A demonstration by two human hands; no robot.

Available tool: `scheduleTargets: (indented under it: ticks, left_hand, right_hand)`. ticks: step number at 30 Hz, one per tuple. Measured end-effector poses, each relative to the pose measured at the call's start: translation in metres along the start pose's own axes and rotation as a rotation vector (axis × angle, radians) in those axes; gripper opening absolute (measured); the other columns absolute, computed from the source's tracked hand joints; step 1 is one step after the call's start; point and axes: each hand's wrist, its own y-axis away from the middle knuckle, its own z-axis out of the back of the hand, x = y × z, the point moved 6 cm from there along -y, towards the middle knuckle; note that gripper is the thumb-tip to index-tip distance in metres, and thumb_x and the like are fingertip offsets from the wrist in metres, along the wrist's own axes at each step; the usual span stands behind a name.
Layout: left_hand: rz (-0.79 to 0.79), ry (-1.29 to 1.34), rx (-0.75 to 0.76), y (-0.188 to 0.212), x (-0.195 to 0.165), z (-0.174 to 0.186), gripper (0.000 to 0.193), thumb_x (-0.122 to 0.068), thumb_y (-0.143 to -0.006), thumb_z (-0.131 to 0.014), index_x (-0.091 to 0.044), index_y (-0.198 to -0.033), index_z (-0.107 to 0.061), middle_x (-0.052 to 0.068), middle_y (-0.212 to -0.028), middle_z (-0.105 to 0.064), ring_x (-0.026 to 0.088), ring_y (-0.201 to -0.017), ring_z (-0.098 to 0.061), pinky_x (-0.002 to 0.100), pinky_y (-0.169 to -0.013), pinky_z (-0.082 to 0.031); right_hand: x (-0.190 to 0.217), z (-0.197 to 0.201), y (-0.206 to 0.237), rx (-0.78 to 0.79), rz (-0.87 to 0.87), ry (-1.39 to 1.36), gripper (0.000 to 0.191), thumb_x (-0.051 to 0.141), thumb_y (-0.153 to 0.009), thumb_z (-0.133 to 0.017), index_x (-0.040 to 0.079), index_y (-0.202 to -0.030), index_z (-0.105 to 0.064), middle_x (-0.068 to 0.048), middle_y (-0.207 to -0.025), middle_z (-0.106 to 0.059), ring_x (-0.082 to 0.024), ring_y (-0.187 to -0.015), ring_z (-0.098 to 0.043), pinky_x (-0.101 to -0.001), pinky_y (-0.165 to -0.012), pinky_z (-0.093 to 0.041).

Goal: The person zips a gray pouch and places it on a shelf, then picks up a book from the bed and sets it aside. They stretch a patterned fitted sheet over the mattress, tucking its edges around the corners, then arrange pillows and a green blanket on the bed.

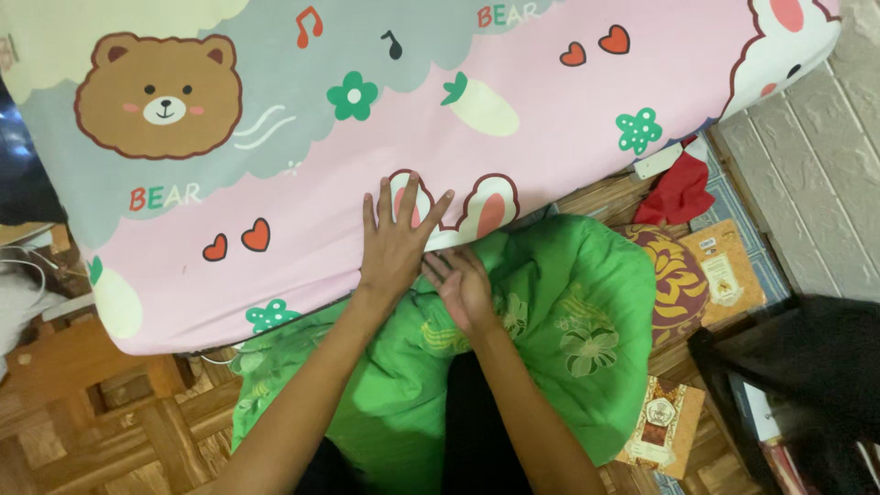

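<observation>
Even indoor light, slight soft blur.

I am in a home bedroom. A mattress (550, 110) in a children's sheet printed with bears, hearts and flowers fills the upper part of my view, a green quilt (568, 339) bunches at its lower edge, and parquet flooring (137, 431) lies beneath, with books (662, 422) scattered about.

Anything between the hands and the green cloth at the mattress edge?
Nothing visible. The left hand lies flat on the pink mattress at its edge; the right hand rests directly on the green cloth just below.
</observation>
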Motion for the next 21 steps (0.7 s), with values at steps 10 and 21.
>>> scheduleTargets:
  ticks: [10,21]
  left_hand:
    - [0.106,0.083,-0.033,0.025,0.024,0.022,0.097,-0.005,-0.077,-0.072,-0.025,-0.163,-0.033,0.023,-0.167,-0.028,0.046,-0.153,-0.029,0.061,-0.123,-0.023]
    - [0.177,0.035,0.183,0.079,0.080,0.023,0.108,-0.016,-0.070,-0.083,-0.042,-0.160,-0.030,0.015,-0.169,-0.018,0.053,-0.151,-0.020,0.079,-0.111,-0.019]
  right_hand:
    - [-0.010,-0.055,-0.052,0.099,0.153,0.203,0.033,0.021,-0.109,-0.057,0.000,-0.134,-0.053,-0.010,-0.124,-0.056,-0.026,-0.106,-0.050,-0.0379,-0.086,-0.042]
    - [-0.048,-0.058,-0.044,0.069,-0.237,-0.355,0.036,0.030,-0.103,-0.049,0.007,-0.130,-0.056,-0.010,-0.126,-0.065,-0.028,-0.115,-0.060,-0.0466,-0.101,-0.046]
